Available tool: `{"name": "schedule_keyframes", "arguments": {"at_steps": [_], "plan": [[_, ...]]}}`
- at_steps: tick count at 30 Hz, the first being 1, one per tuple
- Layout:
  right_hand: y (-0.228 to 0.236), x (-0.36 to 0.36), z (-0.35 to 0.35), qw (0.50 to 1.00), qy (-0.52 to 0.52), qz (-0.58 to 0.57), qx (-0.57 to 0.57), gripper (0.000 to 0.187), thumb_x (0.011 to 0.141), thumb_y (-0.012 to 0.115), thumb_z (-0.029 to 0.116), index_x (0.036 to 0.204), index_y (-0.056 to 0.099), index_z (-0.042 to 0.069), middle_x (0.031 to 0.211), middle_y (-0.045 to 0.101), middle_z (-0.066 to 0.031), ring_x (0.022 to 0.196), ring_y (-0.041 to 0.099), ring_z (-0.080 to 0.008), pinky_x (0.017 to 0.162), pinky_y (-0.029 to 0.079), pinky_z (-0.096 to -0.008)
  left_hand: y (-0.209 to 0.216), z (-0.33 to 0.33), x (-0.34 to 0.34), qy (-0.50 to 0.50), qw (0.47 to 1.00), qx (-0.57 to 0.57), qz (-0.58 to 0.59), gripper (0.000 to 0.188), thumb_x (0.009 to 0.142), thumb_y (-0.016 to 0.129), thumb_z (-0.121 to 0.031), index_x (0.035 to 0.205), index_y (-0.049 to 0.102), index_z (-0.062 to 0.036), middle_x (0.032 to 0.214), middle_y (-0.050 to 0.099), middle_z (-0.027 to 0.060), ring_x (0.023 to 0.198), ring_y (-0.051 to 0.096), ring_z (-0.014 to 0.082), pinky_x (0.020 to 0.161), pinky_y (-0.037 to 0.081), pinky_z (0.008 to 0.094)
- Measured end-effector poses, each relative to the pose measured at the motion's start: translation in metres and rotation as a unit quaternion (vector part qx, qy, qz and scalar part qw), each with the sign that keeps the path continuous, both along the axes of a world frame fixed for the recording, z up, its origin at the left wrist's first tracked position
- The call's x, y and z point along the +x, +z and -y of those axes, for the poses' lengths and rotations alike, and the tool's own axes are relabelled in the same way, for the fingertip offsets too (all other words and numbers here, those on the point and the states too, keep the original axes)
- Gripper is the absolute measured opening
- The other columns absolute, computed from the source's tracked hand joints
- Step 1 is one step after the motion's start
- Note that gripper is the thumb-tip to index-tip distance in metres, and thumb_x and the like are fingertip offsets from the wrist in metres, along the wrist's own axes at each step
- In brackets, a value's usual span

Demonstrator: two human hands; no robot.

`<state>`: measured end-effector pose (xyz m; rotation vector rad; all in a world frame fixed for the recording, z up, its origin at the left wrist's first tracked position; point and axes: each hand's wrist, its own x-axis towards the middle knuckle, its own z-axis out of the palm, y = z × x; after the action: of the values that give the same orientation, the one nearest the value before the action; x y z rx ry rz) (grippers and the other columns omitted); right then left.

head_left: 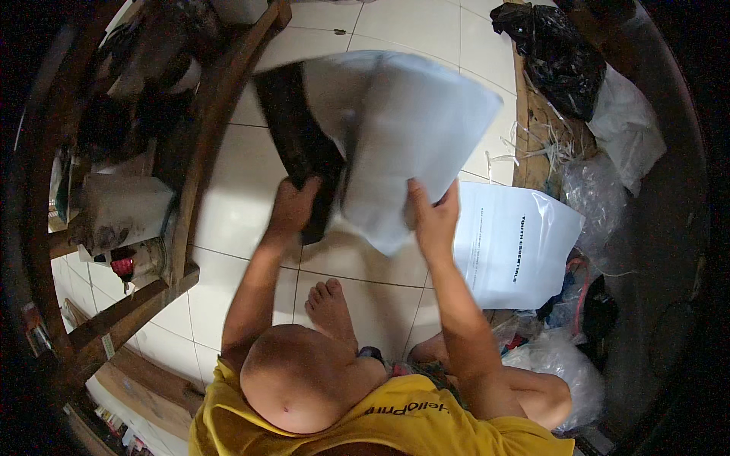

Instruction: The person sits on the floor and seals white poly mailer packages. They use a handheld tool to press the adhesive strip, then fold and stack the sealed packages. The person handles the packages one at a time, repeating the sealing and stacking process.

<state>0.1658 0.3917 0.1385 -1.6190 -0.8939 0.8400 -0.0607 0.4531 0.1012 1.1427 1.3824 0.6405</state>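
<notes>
A large glossy white plastic sheet or mailer bag is spread in front of me, blurred by motion. Along its left side runs a black band, which may be its inner face. My left hand is closed on the lower end of that band. At the lower right edge of the white part, my right hand pinches it with the thumb on top. Beside my right forearm lies another white plastic mailer bag with dark print, flat and apart from the one I hold.
A wooden rack with cluttered shelves stands on the left. To the right are a black plastic bag, a white sack, white string scraps and crumpled clear plastic. My bare foot rests on the tiled floor.
</notes>
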Motion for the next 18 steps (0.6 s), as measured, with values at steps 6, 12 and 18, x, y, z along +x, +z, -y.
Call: {"name": "schedule_keyframes", "arguments": {"at_steps": [6, 12, 18], "plan": [[-0.074, 0.029, -0.029, 0.964, 0.058, 0.258, 0.002, 0.063, 0.082, 0.072, 0.013, 0.138, 0.045, 0.002, 0.123, 0.057, -0.0258, 0.116, 0.055, -0.0356, 0.099, 0.043, -0.0431, -0.053, -0.026, -0.042, -0.111, 0.990, -0.065, -0.063, 0.036, 0.091, 0.059, -0.032, 0.096, 0.066, 0.0032, 0.079, 0.066, 0.0104, 0.072, 0.061, 0.0191, 0.069, 0.049, 0.0372], [-0.080, -0.059, -0.053, 0.736, 0.466, 0.484, 0.084, 0.023, 0.087, 0.062, 0.019, 0.106, 0.068, 0.010, 0.113, 0.063, -0.0117, 0.116, 0.054, -0.0308, 0.107, 0.036, -0.0511, -0.083, -0.027, -0.039, -0.126, 0.972, -0.080, -0.182, 0.042, 0.087, 0.058, -0.033, 0.088, 0.066, 0.0084, 0.079, 0.068, 0.0222, 0.074, 0.066, 0.0313, 0.072, 0.050, 0.0427], [-0.089, -0.030, -0.066, 0.457, 0.610, 0.644, -0.064, 0.025, 0.090, 0.054, 0.032, 0.100, 0.072, 0.019, 0.104, 0.067, -0.0015, 0.111, 0.056, -0.0238, 0.117, 0.021, -0.0559, -0.101, -0.027, -0.053, -0.108, 0.976, -0.047, -0.182, 0.042, 0.086, 0.059, -0.032, 0.089, 0.066, 0.0093, 0.076, 0.067, 0.0217, 0.073, 0.067, 0.0322, 0.071, 0.051, 0.0445]]}}
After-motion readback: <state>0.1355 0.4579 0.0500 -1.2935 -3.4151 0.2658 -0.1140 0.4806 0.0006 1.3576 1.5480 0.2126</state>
